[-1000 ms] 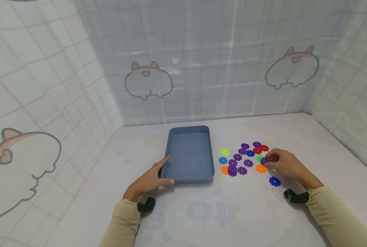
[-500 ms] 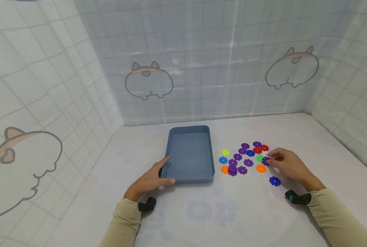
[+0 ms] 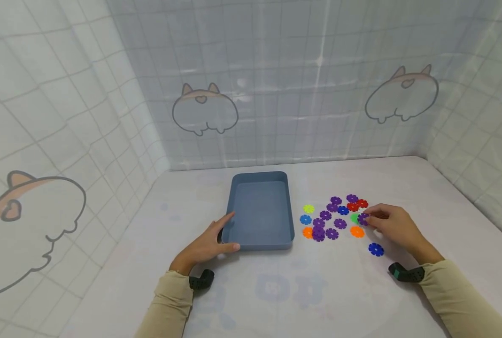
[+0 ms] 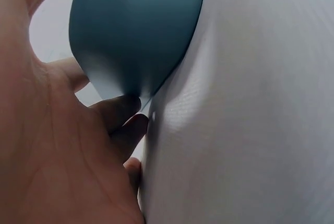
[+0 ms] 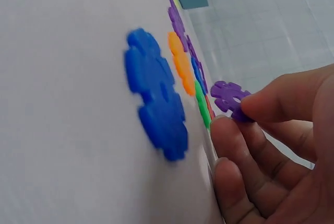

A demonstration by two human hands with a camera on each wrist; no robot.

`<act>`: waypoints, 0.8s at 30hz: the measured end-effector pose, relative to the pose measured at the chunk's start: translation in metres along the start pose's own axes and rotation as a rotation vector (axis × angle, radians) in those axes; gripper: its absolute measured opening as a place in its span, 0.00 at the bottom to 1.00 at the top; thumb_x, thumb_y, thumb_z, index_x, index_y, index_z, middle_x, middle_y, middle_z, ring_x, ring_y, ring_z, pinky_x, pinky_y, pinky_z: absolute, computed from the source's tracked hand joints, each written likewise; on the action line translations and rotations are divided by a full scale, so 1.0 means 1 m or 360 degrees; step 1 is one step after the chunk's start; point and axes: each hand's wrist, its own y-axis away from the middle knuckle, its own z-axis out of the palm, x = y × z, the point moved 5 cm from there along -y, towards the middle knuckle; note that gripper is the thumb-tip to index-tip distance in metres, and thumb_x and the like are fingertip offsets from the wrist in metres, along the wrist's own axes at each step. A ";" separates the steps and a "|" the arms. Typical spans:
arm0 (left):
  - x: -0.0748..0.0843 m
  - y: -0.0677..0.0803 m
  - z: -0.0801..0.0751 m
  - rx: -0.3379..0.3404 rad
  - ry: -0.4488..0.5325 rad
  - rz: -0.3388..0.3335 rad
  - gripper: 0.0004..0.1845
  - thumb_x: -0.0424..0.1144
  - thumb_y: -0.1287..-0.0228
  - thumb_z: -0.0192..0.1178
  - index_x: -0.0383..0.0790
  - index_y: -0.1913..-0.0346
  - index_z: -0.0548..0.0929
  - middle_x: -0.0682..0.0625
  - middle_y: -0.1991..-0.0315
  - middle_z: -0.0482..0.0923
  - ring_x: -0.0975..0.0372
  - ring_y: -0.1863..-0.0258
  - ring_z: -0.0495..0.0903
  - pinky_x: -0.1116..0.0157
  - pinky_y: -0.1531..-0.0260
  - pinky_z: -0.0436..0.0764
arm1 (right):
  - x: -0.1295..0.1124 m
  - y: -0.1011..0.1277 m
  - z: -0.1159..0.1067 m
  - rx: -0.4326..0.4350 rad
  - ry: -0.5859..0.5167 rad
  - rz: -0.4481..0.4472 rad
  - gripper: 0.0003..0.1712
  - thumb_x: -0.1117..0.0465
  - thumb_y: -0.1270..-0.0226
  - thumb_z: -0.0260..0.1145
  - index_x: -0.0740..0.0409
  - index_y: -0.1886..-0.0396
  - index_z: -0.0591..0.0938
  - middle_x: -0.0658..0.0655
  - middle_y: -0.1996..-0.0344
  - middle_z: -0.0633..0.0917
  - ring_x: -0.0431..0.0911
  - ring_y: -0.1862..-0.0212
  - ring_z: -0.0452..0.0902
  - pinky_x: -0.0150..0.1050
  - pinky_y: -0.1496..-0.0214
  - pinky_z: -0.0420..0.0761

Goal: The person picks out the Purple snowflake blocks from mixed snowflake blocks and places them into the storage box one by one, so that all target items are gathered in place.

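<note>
In the head view my right hand [image 3: 396,227] pinches a purple plastic snowflake disc [image 5: 229,98] between thumb and fingertips, held above the table at the right end of a scatter of discs. Its notched edge and centre hole show in the right wrist view. Close to that hand lie a green disc [image 3: 355,218], an orange disc [image 3: 357,232] and a dark blue disc [image 3: 376,249]. My left hand [image 3: 206,244] rests at the near left corner of a grey-blue tray [image 3: 267,246], index finger along the left rim and thumb against the near side, fingers spread and relaxed.
Several purple discs [image 3: 340,224] lie between tray and right hand, some overlapping. Among them are a yellow disc [image 3: 308,208], a light blue disc [image 3: 305,219] and red discs [image 3: 352,206]. Patterned cloth walls [image 3: 297,94] rise behind the table and at both sides.
The right hand has shifted slightly right, still pinching the purple disc, whose face now shows more fully beside the green disc. The left hand and the tray keep their places.
</note>
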 end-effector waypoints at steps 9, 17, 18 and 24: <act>0.004 -0.001 -0.003 0.0001 -0.0042 0.0041 0.51 0.60 0.36 0.65 0.53 0.18 0.48 0.46 0.19 0.42 0.37 0.24 0.28 0.28 0.34 0.41 | -0.006 -0.008 0.000 -0.0007 -0.0094 0.0029 0.19 0.54 0.24 0.61 0.64 0.45 0.81 0.63 0.55 0.83 0.53 0.58 0.80 0.33 0.63 0.81; -0.001 0.000 0.001 0.0009 -0.0037 0.0002 0.52 0.61 0.36 0.65 0.55 0.18 0.46 0.45 0.19 0.41 0.37 0.24 0.28 0.27 0.36 0.41 | -0.023 -0.020 0.006 -0.0126 -0.0359 -0.0112 0.21 0.56 0.25 0.63 0.68 0.43 0.80 0.66 0.53 0.84 0.51 0.57 0.84 0.32 0.57 0.84; -0.001 0.000 0.001 0.0010 -0.0038 -0.0009 0.53 0.62 0.37 0.65 0.55 0.18 0.45 0.45 0.19 0.41 0.37 0.24 0.28 0.27 0.35 0.41 | -0.026 -0.022 0.009 -0.0155 -0.0408 -0.0133 0.21 0.57 0.24 0.63 0.70 0.43 0.79 0.67 0.53 0.84 0.51 0.57 0.85 0.33 0.56 0.84; -0.001 0.000 0.001 0.0021 -0.0039 -0.0064 0.54 0.63 0.37 0.64 0.58 0.18 0.42 0.46 0.19 0.38 0.39 0.23 0.28 0.28 0.34 0.41 | -0.050 -0.033 0.021 -0.0229 -0.0495 -0.0159 0.21 0.59 0.23 0.61 0.69 0.39 0.77 0.66 0.56 0.85 0.55 0.56 0.86 0.39 0.54 0.85</act>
